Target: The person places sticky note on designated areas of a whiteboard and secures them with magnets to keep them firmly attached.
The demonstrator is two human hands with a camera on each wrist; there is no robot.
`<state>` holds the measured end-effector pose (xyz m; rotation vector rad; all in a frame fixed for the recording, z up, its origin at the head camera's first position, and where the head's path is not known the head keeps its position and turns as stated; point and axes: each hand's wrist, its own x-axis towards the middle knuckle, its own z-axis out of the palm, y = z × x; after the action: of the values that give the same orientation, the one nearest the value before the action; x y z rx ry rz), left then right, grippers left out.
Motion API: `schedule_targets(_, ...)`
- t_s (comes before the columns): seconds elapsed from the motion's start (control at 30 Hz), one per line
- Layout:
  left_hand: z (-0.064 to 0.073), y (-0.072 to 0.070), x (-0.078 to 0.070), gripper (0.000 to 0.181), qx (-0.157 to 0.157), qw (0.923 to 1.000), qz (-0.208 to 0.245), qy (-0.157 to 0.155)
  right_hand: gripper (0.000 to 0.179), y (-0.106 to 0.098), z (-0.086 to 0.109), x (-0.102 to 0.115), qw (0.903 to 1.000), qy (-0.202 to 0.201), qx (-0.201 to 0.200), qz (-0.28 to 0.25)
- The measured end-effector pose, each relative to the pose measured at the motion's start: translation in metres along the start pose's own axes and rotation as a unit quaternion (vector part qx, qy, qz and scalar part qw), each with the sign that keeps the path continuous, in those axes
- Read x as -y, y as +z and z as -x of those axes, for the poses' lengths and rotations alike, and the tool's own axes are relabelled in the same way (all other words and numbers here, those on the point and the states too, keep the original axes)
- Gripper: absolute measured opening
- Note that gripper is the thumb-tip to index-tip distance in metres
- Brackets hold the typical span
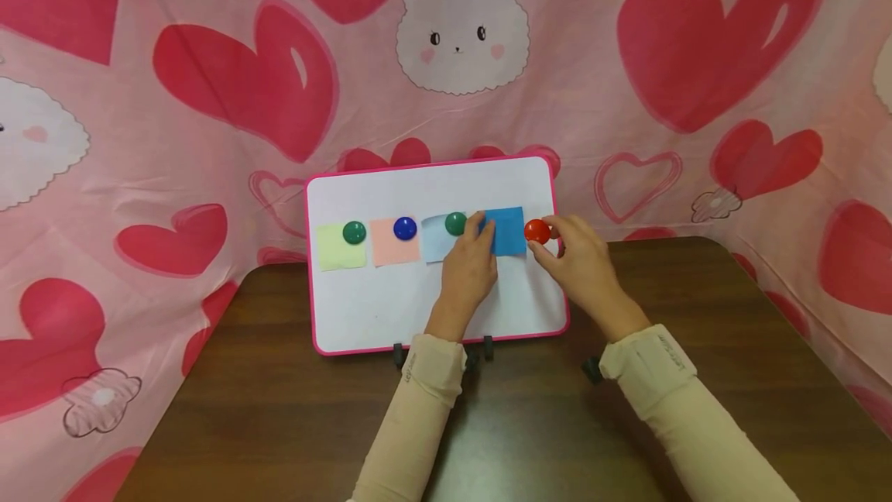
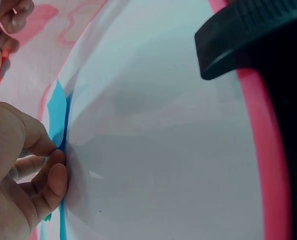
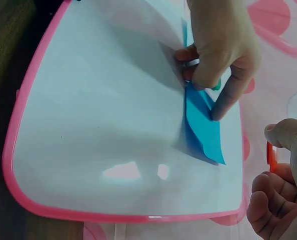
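Observation:
A whiteboard (image 1: pixel 390 304) with a pink frame stands tilted on the table. My left hand (image 1: pixel 471 262) holds a blue sticky note (image 1: pixel 509 232) by its left part against the board, thumb and fingers at the paper. In the right wrist view the free end of this note (image 3: pixel 206 132) curls off the surface. Beside it, my right hand (image 1: pixel 581 258) pinches a round red magnet (image 1: pixel 536 232) between thumb and fingers, in front of the board's right edge. The right wrist view shows the magnet (image 3: pixel 272 156) edge-on, apart from the board.
Left of the blue note are a yellow note (image 1: pixel 337 256) under a green magnet (image 1: pixel 354 232), a peach note (image 1: pixel 393 252) under a dark blue magnet (image 1: pixel 405 228), and a pale blue note (image 1: pixel 433 246) with another green magnet (image 1: pixel 456 223). Black stand feet (image 1: pixel 399 355) hold the board's bottom edge.

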<state>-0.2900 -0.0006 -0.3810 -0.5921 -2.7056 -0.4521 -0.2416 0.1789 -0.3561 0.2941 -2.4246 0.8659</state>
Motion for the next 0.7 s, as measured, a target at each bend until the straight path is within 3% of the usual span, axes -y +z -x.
schedule_targets(0.17,0.000,-0.001,0.000,0.049,0.003,1.0000,-0.001,0.003,0.048,0.006,-0.005,0.001,0.9998,0.011,0.018,0.000)
schedule_targets(0.7,0.001,-0.001,0.000,0.051,0.010,1.0000,0.001,0.002,0.047,0.022,-0.028,0.004,0.9997,0.014,0.018,0.005)
